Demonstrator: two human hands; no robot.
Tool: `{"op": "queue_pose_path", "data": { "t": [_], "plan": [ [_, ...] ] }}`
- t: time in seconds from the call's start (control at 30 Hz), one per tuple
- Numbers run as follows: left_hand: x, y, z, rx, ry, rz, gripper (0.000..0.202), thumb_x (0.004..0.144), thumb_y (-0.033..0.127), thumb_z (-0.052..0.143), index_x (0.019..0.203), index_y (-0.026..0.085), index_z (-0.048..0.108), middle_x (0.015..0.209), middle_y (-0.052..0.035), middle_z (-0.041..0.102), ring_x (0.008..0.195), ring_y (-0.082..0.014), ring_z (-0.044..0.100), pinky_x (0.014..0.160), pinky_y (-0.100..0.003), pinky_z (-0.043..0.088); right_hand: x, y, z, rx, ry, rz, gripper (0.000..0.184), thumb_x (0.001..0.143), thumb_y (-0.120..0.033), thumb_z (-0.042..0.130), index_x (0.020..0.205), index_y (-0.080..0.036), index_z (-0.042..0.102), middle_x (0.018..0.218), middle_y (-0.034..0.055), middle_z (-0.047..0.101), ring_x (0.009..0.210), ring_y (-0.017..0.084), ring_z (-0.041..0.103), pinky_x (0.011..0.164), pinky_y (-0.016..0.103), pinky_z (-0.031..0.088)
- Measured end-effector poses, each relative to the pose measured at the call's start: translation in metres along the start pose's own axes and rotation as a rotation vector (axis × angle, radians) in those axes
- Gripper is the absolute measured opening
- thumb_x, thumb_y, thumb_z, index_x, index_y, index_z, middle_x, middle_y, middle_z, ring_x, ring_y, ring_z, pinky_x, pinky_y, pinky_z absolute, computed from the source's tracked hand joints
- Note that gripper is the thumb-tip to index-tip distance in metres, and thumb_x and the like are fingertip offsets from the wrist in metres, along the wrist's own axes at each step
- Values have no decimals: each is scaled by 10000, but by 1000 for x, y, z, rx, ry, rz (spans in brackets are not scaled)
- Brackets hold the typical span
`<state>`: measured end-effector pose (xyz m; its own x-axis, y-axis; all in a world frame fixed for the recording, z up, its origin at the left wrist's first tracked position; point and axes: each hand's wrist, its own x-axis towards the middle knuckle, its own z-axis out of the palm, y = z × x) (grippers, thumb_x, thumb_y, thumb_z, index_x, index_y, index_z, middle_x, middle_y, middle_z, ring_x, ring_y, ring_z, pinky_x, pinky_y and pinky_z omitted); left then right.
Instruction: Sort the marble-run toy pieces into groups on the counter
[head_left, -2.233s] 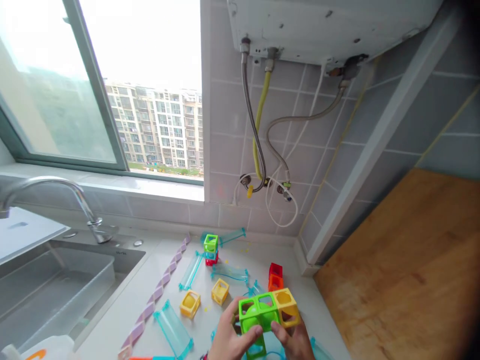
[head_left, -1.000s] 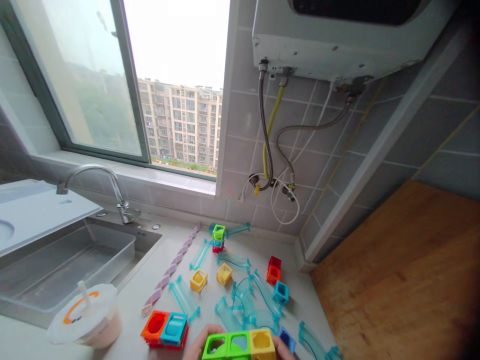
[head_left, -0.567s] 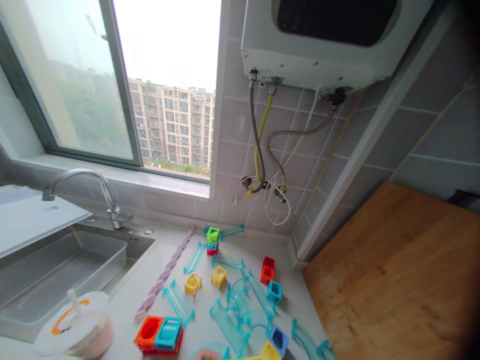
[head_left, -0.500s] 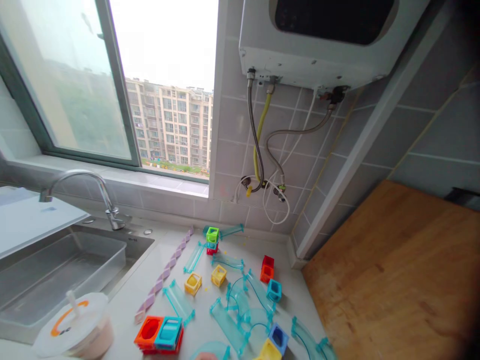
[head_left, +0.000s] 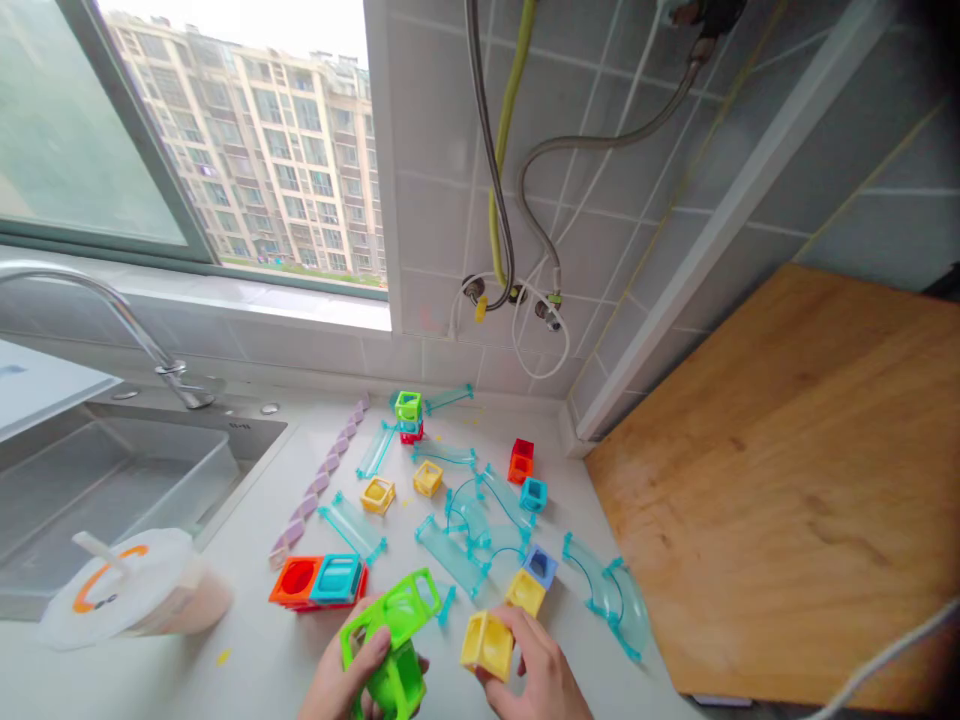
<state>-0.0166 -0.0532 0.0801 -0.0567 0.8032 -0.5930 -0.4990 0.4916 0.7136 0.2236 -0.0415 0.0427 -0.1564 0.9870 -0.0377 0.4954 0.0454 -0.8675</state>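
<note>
At the bottom of the view my left hand (head_left: pixel 349 665) is closed around joined green blocks (head_left: pixel 396 672) with round openings. Beside it, my right hand (head_left: pixel 541 668) grips a yellow cube block (head_left: pixel 486 645) between thumb and fingers. The two held pieces are apart. Just beyond lie a second yellow block (head_left: pixel 525 593) and a blue block (head_left: pixel 540 566), touching. Left of my hands sit a red block (head_left: pixel 298 578) and a teal block (head_left: pixel 337 578), side by side. Clear teal track pieces (head_left: pixel 452 556) are spread over the counter behind.
A lidded cup (head_left: pixel 135 590) with a straw stands at the left near the sink (head_left: pixel 255 440). Farther back are a small green-topped stack (head_left: pixel 409 406), a lilac zigzag strip (head_left: pixel 322 482) and red blocks (head_left: pixel 521 461). A wooden board (head_left: pixel 787 480) leans at the right.
The view has tilted down and come nearer the counter. Both hands now show, holding green blocks and a yellow block; before, only a bit of a finger was visible at the bottom edge.
</note>
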Motion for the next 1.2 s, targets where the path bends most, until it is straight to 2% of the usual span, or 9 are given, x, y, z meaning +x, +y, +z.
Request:
{"op": "queue_pose_path", "data": {
  "t": [0.17, 0.33, 0.43, 0.53, 0.6, 0.7, 0.9, 1.0, 1.2],
  "plan": [
    [-2, 11, 15, -85, 1, -97, 610, 706, 575, 829, 1146, 204, 629, 1050, -110, 753, 852, -311, 744, 662, -417, 616, -6, 7, -2, -238, -142, -82, 614, 733, -107, 637, 1333, -236, 618, 1270, 98, 668, 1160, 294, 664, 1016, 393, 543],
    [1, 17, 25, -163, 8, -189, 553, 823, 538, 748, 1250, 205, 633, 1132, -114, 741, 947, -289, 740, 754, -387, 608, -8, 24, 10, -235, -76, -143, 705, 788, -40, 544, 1457, -257, 504, 1390, 80, 604, 1243, 252, 630, 1065, 369, 526],
    [3, 16, 29, -115, 23, -140, 587, 828, 553, 737, 1267, 176, 639, 1071, -120, 754, 873, -255, 736, 707, -321, 588, -13, 25, 15, -231, 17, -231, 719, 831, -80, 585, 1511, -266, 439, 1465, 91, 545, 1281, 270, 601, 1048, 374, 543],
    [3, 14, 31, -31, 14, -35, 592, 830, 552, 736, 1256, 150, 651, 1046, -128, 758, 780, -203, 701, 601, -243, 533, -21, 20, 16, -192, 141, -262, 684, 864, -172, 652, 1508, -234, 432, 1467, 148, 522, 946, 225, 716, 812, 327, 629],
    [2, 13, 30, 16, -7, 8, 587, 824, 546, 746, 1240, 141, 655, 1047, -136, 758, 708, -172, 666, 532, -214, 481, -26, 15, 14, -131, 229, -249, 566, 900, -199, 633, 1446, -217, 488, 1396, 168, 558, 672, 146, 651, 650, 296, 609],
    [1, 12, 29, 62, -60, 39, 579, 778, 484, 810, 1224, 159, 635, 1095, -144, 747, 687, -164, 655, 518, -215, 467, -31, 9, 14, -9, 297, -235, 315, 954, -216, 564, 1266, -212, 605, 1220, 134, 629, 601, 125, 570, 603, 286, 564],
    [-6, 13, 32, 128, -131, -9, 585, 752, 401, 842, 1227, 209, 559, 1108, -113, 720, 878, -253, 723, 749, -364, 599, -21, -11, 13, 255, 188, -150, 155, 980, -271, 556, 1056, -208, 675, 1001, 83, 680, 793, 182, 633, 709, 293, 541],
    [-9, 13, 31, 144, -132, -24, 642, 743, 413, 848, 1264, 219, 527, 1107, -107, 717, 880, -260, 728, 731, -366, 610, -9, -23, 4, 311, 122, -174, 131, 974, -274, 587, 986, -209, 701, 924, 60, 687, 784, 174, 627, 710, 282, 525],
    [-14, 11, 25, 92, -196, -71, 766, 781, 392, 832, 1416, 200, 450, 1218, -156, 687, 806, -216, 708, 672, -317, 591, 8, -46, -19, 310, -118, -294, 176, 962, -282, 613, 1053, -218, 749, 1000, 76, 682, 864, 182, 645, 744, 287, 530]
  ]
}}
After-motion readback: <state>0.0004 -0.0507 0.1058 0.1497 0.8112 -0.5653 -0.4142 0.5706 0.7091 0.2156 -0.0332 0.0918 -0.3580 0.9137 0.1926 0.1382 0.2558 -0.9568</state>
